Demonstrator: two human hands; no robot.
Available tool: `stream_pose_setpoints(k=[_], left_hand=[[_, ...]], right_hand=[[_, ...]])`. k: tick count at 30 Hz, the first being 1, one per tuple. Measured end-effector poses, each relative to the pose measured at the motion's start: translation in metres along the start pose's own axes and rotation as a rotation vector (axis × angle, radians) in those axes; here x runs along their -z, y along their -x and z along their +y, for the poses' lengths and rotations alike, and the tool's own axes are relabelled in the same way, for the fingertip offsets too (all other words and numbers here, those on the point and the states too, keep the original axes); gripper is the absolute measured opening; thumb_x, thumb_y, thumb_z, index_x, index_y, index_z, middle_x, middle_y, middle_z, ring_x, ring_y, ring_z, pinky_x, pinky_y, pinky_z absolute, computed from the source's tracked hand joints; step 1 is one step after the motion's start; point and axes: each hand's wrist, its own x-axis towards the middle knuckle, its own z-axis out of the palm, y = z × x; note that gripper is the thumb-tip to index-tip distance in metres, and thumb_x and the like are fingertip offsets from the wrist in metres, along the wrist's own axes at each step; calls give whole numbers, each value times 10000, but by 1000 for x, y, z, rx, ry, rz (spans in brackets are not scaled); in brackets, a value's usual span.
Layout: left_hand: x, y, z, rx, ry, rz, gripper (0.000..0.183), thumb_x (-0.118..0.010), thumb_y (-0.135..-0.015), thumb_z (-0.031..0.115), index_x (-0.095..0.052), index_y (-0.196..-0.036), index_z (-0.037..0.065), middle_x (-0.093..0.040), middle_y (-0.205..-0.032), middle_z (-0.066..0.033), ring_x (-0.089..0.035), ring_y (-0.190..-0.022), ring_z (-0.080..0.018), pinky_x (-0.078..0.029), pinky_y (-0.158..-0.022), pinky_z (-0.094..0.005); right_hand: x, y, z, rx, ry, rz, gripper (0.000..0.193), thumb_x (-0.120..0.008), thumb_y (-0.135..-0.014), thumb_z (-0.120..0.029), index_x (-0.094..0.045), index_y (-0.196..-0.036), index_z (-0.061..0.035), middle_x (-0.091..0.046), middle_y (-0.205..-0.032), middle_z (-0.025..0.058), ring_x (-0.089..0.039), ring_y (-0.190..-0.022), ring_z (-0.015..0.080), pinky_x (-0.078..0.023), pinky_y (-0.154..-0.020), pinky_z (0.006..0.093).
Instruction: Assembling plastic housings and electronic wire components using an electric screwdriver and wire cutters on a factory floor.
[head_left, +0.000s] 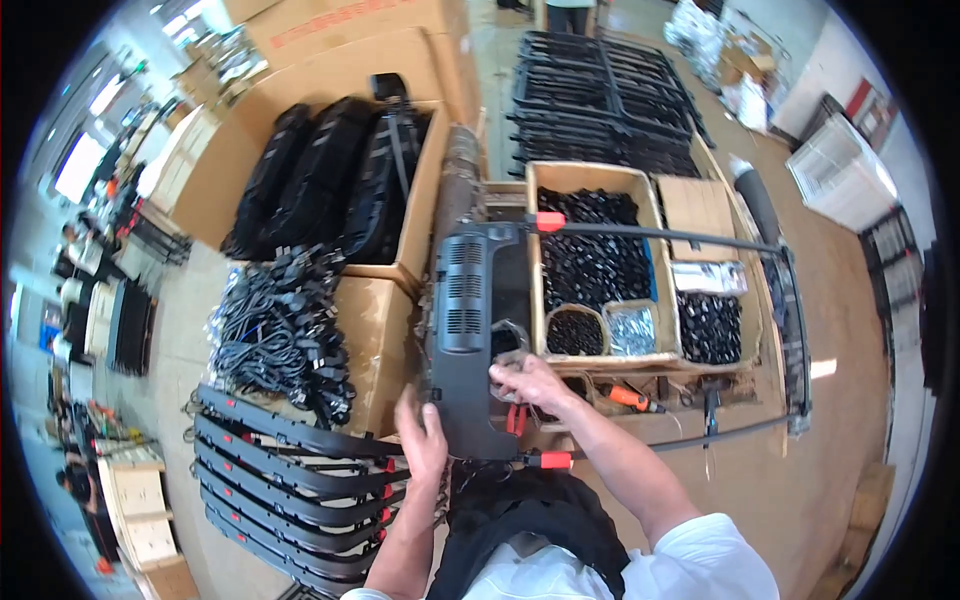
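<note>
Across cardboard (440,18), red printing (335,25) — nearer, hands (532,382) at black panel (462,400)

Black vented housing (463,395), one: lying lengthwise in front of the person.
Black bar frame (660,234), one: reaching right from the housing, with red end pieces (551,222) beside it.
Left hand (423,440): fingers extended, at the housing's left edge (blurred; contact cannot be told).
Right hand (530,382): fingertips at the housing's right edge.
Dark cables (285,335), heaped: left of the housing.
Curved black panels (305,480), red-tabbed, several: lower left of the housing.
Carton (200,180), holding large black parts (325,175): upper left of the housing.
Small black pieces (595,240), boxed: upper right of the housing.
Orange tool (630,399): right of the housing.
</note>
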Motion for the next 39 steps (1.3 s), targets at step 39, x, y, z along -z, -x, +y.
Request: stream_pose_setpoints(k=[39], left_hand=[[-288,-33,-9,573,-355,-1501,313,-574,-1042,294,-631,-1280,99,-655,-968,-34,-597,-754,-179,-527,-734,-329]], right_hand=[[175,1,235,-240,-870,1408,326,-845,-864,-228,-616,-970,-22,-650,-785,51,-613,-513,177,-531,-437,347]])
